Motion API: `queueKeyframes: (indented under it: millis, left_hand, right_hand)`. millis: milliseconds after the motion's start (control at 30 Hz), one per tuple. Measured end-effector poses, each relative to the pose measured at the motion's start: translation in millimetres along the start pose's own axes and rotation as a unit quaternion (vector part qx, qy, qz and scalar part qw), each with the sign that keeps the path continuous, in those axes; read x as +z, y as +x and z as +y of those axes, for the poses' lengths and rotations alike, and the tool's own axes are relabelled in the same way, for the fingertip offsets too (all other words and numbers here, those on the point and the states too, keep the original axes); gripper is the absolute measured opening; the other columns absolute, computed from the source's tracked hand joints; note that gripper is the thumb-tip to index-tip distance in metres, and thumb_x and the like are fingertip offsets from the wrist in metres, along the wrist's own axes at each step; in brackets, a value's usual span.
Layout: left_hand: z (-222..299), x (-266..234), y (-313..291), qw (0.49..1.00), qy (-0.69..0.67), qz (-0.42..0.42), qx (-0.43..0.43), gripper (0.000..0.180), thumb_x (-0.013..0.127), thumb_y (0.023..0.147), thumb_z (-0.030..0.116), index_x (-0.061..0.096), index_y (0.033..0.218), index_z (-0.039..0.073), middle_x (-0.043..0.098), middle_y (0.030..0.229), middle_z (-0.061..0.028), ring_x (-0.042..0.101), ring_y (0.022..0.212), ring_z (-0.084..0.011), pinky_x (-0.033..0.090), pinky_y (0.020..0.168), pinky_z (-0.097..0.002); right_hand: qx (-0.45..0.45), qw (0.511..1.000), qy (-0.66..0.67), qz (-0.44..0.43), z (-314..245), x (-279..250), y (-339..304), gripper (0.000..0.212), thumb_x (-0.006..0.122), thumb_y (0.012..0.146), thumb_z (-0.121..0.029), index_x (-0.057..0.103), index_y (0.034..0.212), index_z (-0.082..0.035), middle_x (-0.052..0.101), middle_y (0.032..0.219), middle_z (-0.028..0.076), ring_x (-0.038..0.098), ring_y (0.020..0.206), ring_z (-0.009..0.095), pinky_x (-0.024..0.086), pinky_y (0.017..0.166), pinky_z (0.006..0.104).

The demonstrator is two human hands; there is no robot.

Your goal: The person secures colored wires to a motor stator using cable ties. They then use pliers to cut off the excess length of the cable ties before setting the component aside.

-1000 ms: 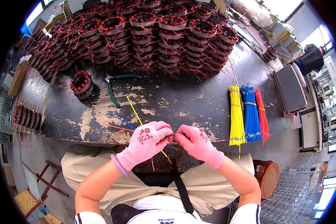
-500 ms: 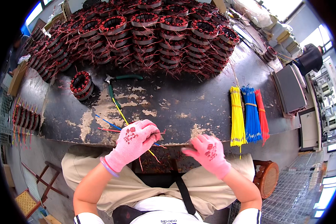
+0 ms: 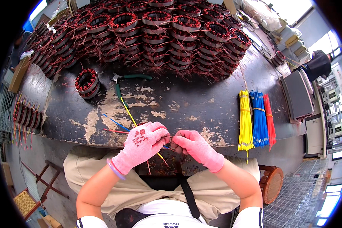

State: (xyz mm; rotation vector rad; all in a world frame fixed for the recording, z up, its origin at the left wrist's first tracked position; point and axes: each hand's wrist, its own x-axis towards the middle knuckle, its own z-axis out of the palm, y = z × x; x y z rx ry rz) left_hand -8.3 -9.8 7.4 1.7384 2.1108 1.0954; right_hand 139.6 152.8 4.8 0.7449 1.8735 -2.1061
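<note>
At the table's front edge, my left hand, in a pink glove, is closed around a small bunch of wires. A yellow wire, a blue wire and a red wire stick out beyond it, and their other ends hang below the palm. Most of what lies under this hand is hidden; a bit of red winding shows past the knuckles. My right hand, gloved alike, has its fingertips pinched beside the left ones, on a thin reddish wire.
Stacked wound stators fill the table's back. One short stack stands apart at left, near green-handled pliers. Bundles of yellow, blue and red wires lie at right. More stators sit far left.
My right hand has moved left and its fingers have closed on a thin wire beside my left hand. The left hand keeps its hold. The whole view has shifted slightly.
</note>
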Motion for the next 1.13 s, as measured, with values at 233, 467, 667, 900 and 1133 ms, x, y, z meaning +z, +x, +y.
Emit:
queueKeyframes:
  millis: [233,467,667,900,1133]
  left_hand:
    - [-2,0,1,1.000,-0.002,0.007,0.001,0.008,0.068,0.081,0.005,0.067,0.088,0.009,0.067,0.091,-0.0033,0.066,0.084,-0.0269,0.054,0.073,-0.0390]
    - [-3,-1,2,1.000,0.015,-0.003,0.016,0.009,0.071,0.083,0.012,0.066,0.091,0.011,0.065,0.093,-0.0023,0.066,0.084,-0.0255,0.054,0.073,-0.0388]
    - [-8,3,-2,1.000,0.004,0.005,0.026,0.010,0.071,0.083,0.013,0.066,0.091,0.011,0.065,0.093,-0.0024,0.066,0.084,-0.0251,0.054,0.073,-0.0383]
    - [-5,5,-2,0.999,0.038,0.020,0.021,0.014,0.073,0.085,0.019,0.065,0.091,0.009,0.065,0.092,-0.0036,0.066,0.085,-0.0259,0.054,0.073,-0.0390]
    - [-10,5,-3,0.999,0.026,0.011,0.033,0.014,0.071,0.089,0.021,0.066,0.093,0.009,0.066,0.095,-0.0071,0.066,0.090,-0.0289,0.054,0.075,-0.0403]
  right_hand:
    - [-0.326,0.668,-0.655,0.135,-17,-6,-9,0.019,0.068,0.087,-0.022,0.062,0.102,-0.012,0.060,0.097,0.002,0.063,0.092,0.024,0.051,0.075,0.0359]
    - [-0.204,0.900,-0.380,0.054,-19,-7,6,0.009,0.065,0.092,-0.019,0.068,0.093,-0.011,0.069,0.084,0.004,0.064,0.069,0.022,0.049,0.063,0.0342]
    - [-0.117,0.954,-0.252,0.114,-12,-1,-5,0.015,0.066,0.092,-0.021,0.069,0.096,-0.007,0.069,0.085,0.008,0.066,0.073,0.027,0.051,0.065,0.0323]
    - [-0.456,0.626,-0.600,0.199,-3,5,-4,0.038,0.074,0.078,-0.016,0.067,0.115,-0.014,0.066,0.094,-0.001,0.064,0.085,0.020,0.052,0.075,0.0360]
    - [-0.462,0.659,-0.566,0.177,8,-3,8,0.038,0.073,0.078,-0.009,0.069,0.115,-0.016,0.064,0.087,0.000,0.062,0.079,0.022,0.050,0.071,0.0391]
